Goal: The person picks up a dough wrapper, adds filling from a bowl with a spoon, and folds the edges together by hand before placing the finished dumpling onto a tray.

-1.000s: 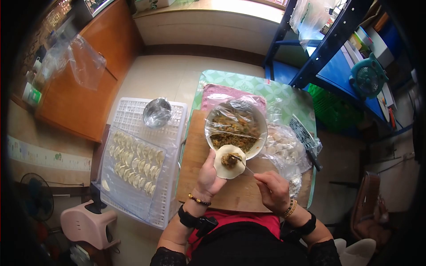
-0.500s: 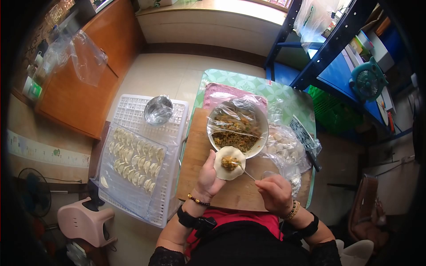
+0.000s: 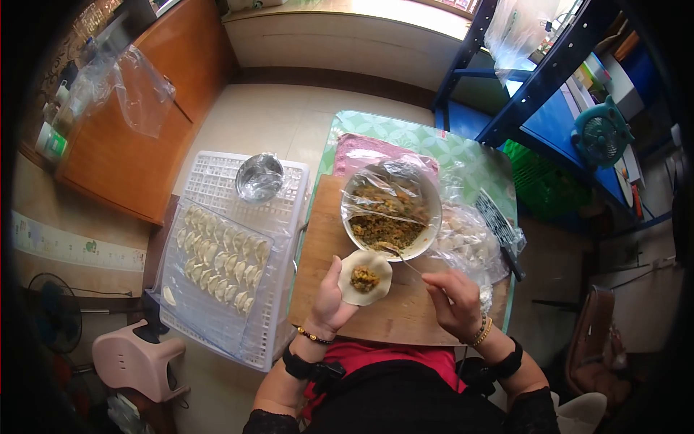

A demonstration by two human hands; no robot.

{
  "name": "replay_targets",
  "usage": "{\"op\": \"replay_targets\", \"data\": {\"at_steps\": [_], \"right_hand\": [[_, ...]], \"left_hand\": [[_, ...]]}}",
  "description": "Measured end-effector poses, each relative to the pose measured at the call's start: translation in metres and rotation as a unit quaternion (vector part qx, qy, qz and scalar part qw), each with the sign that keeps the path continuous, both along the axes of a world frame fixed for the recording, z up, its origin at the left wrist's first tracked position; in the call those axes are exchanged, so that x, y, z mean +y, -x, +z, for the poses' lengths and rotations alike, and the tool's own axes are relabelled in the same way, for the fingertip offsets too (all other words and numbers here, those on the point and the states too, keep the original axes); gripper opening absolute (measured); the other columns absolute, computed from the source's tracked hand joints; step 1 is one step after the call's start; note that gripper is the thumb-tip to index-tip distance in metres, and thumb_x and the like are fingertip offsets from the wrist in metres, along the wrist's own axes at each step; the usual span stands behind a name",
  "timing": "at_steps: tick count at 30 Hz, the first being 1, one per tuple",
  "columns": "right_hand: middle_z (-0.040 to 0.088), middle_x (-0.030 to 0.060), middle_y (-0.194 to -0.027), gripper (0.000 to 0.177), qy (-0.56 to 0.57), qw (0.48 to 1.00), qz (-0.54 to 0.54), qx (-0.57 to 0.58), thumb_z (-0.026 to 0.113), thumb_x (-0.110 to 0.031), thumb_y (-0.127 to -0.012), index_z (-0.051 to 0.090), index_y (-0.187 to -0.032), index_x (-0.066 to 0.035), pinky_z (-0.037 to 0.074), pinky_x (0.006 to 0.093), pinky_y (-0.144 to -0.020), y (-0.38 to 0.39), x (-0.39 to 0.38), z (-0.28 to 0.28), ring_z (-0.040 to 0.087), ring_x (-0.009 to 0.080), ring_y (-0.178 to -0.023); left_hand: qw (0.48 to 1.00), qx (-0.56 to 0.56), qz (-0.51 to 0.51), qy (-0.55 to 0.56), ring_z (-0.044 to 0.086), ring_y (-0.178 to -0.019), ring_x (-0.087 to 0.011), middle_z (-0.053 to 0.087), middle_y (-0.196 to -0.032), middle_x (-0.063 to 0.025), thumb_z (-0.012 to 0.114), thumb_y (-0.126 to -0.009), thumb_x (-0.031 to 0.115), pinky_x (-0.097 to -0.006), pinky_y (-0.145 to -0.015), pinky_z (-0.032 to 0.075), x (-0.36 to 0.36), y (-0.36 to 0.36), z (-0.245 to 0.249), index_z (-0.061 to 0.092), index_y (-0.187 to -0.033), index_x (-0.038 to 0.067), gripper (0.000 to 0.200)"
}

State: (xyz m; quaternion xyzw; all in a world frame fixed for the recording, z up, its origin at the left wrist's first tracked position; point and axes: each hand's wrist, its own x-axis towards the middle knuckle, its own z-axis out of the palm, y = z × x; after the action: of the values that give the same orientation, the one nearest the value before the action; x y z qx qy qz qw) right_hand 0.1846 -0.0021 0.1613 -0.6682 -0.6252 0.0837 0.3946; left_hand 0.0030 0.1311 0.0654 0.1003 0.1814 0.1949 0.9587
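My left hand (image 3: pixel 331 304) holds a round dumpling wrapper (image 3: pixel 381 291) on its fingers, with the thumb up along the edge. A mound of chopped filling (image 3: pixel 364 278) lies in the middle of the wrapper. Pinched in my right hand (image 3: pixel 457 300) is the thin handle of a metal spoon (image 3: pixel 410 267). The spoon's head reaches over the near rim of a white bowl (image 3: pixel 432 233). Inside the bowl is more chopped filling (image 3: pixel 383 228), and clear plastic film covers its far part.
Under the bowl lies a wooden board (image 3: pixel 318 239) on a green table (image 3: pixel 426 137). Rows of folded dumplings (image 3: pixel 224 253) rest left on a clear tray over a white crate (image 3: pixel 210 163), beside a metal bowl (image 3: pixel 259 179). Rightward are plastic-covered pale pieces (image 3: pixel 466 239) and a knife (image 3: pixel 499 220).
The spoon has left the filling on the wrapper and moved to the bowl's near rim. My left hand has shifted slightly down and left with the wrapper. My right hand has moved slightly up.
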Motion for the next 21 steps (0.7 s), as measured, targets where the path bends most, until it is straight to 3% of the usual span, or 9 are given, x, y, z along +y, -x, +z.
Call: {"op": "replay_targets", "data": {"at_steps": [5,15,18,21], "right_hand": [[0.061,0.0136,-0.079,0.013,0.022,1.000,0.011,0.014,0.064,-0.001,-0.084,0.063,-0.097,-0.001,0.048,0.0398,-0.065,-0.005,0.034,-0.031,0.062,0.0317,-0.073],[0.061,0.0138,-0.079,0.009,0.029,0.999,0.003,0.035,0.062,-0.001,-0.086,0.064,-0.095,-0.002,0.048,0.0384,-0.062,-0.002,0.073,-0.063,0.061,0.0313,-0.070],[0.063,0.0139,-0.081,0.008,0.041,0.996,-0.001,0.074,0.061,-0.003,-0.088,0.065,-0.095,-0.001,0.049,0.0368,-0.063,-0.002,0.069,-0.067,0.063,0.0298,-0.072],[0.064,0.0107,-0.079,0.010,0.070,0.985,-0.043,0.151,0.061,-0.007,-0.091,0.066,-0.096,0.000,0.049,0.0329,-0.061,-0.007,0.063,-0.070,0.064,0.0223,-0.069]], "left_hand": [[1.000,-0.006,0.005,-0.002,0.049,-0.128,-0.0303,0.050,-0.138,-0.0165,0.023,-0.104,0.050,-0.0462,-0.108,0.040,-0.001,0.016,-0.014,0.041,-0.140,0.000,0.064],[0.999,0.035,0.037,0.001,0.049,-0.128,-0.0306,0.050,-0.138,-0.0167,0.024,-0.104,0.050,-0.0464,-0.108,0.040,0.005,0.025,-0.022,0.041,-0.139,0.000,0.063],[0.999,0.039,0.038,-0.001,0.050,-0.127,-0.0307,0.050,-0.138,-0.0168,0.025,-0.104,0.050,-0.0465,-0.107,0.041,0.009,0.026,-0.023,0.041,-0.139,0.000,0.063],[0.999,0.037,0.040,-0.001,0.050,-0.127,-0.0308,0.050,-0.138,-0.0169,0.026,-0.103,0.050,-0.0466,-0.107,0.041,0.011,0.026,-0.023,0.041,-0.139,0.000,0.063]]}}
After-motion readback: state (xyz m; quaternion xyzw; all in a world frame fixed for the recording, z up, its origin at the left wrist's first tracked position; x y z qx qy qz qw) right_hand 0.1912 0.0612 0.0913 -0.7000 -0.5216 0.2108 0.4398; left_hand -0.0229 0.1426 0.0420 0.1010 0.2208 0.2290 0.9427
